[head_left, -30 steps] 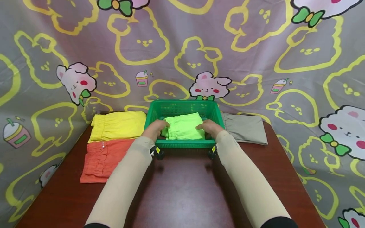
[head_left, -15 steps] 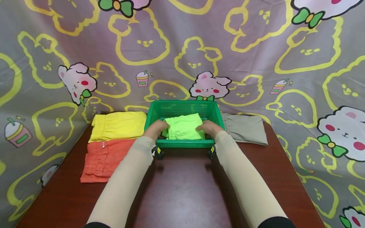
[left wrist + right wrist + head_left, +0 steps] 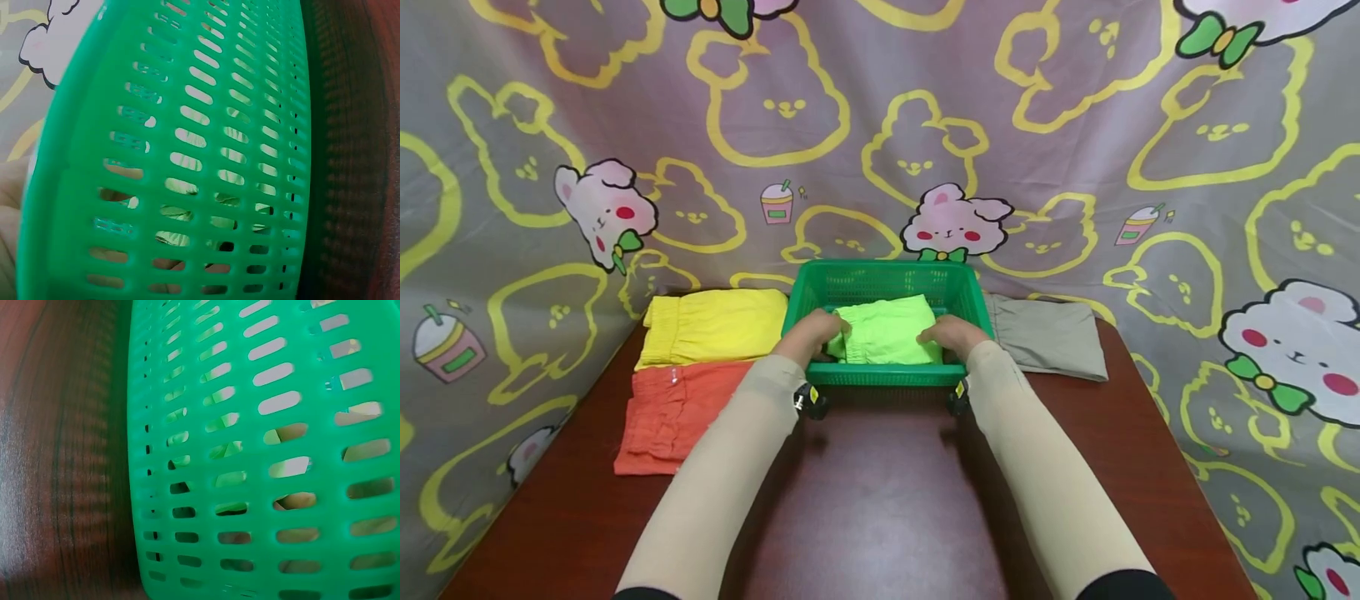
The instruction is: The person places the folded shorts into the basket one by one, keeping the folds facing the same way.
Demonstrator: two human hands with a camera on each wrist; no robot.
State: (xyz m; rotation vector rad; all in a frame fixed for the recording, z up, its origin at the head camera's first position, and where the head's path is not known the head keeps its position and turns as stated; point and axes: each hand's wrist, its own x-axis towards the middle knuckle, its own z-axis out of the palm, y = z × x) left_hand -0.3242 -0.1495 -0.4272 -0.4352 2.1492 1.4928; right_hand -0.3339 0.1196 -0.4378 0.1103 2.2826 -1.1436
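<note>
Folded lime-green pants [image 3: 891, 332] with a gathered elastic waistband lie inside a green plastic basket [image 3: 887, 375]. My left hand [image 3: 810, 336] reaches over the front left of the basket and holds the waistband end, thumb on top. At the opposite end my right hand [image 3: 957, 337] grips the cloth, its thumb at the edge. The other fingers of both hands are hidden by the basket and pants. In the left wrist view the slotted basket wall [image 3: 69, 169] fills most of the picture. Bits of green cloth and skin show through the slots [image 3: 228, 479] in the right wrist view.
Folded yellow pants [image 3: 722, 327] lie left of the basket, with folded orange pants [image 3: 677, 412] in front, partly behind the left sleeve. Folded grey pants [image 3: 1048, 337] lie to the right. A patterned curtain [image 3: 865, 125] hangs behind the brown table [image 3: 880, 492].
The head view has shifted very slightly. Both hands stay at the ends of the lime-green pants in the basket, with no clear movement.
</note>
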